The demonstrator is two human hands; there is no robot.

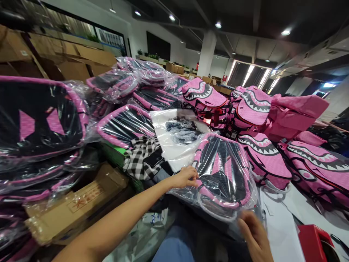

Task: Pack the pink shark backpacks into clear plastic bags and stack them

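A pink and black backpack [227,171] in a clear plastic bag [203,198] lies in front of me, its strap side up. My left hand [188,177] is closed at the bag's left edge, its fingers pinching the plastic. Near the lower right corner of the bag is my right hand [253,234], curled and smeared by motion. Whether it touches the plastic I cannot tell. Beyond the bagged backpack is a white sheet [170,147] with clear plastic on it.
Pink shark-mouth backpacks [261,156] are piled at the right. Bagged backpacks [40,116] are stacked at the left, above a taped carton [79,202]. A checkered cloth [141,158] with a dark phone-like object lies left of the sheet. A red object [313,242] stands at lower right.
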